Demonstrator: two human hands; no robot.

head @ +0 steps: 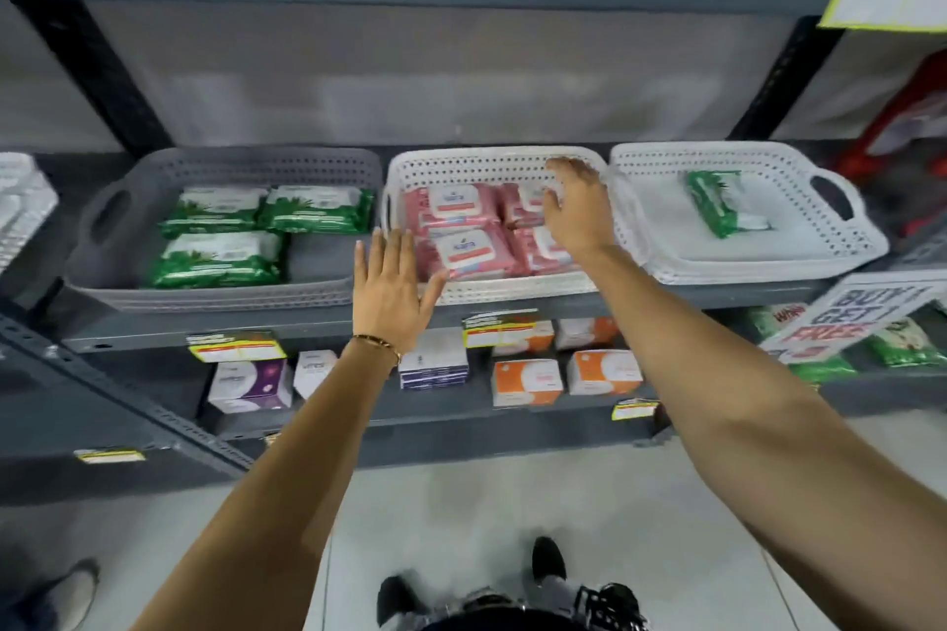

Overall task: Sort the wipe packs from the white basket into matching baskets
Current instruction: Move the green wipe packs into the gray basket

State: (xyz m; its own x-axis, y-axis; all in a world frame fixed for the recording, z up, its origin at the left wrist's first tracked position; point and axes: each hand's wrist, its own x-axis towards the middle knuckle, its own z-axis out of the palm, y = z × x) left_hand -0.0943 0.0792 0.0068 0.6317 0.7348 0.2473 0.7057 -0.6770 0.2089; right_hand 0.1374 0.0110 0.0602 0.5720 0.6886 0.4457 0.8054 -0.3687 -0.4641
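Three baskets stand side by side on a grey shelf. The grey basket (128,241) on the left holds three green wipe packs (218,259). The middle white basket (492,161) holds several pink wipe packs (464,249). The right white basket (799,251) holds one green wipe pack (715,202), lying tilted. My left hand (392,295) is open and flat at the front left corner of the middle basket. My right hand (576,205) hovers open over the right side of the pink packs, fingers spread, holding nothing.
A lower shelf carries purple, white and orange boxes (528,382) and price labels (235,346). A "buy 1 get 1 free" sign (853,313) hangs at the right. A red stool (902,108) stands far right. Someone's shoe (71,589) shows at the bottom left, on the floor.
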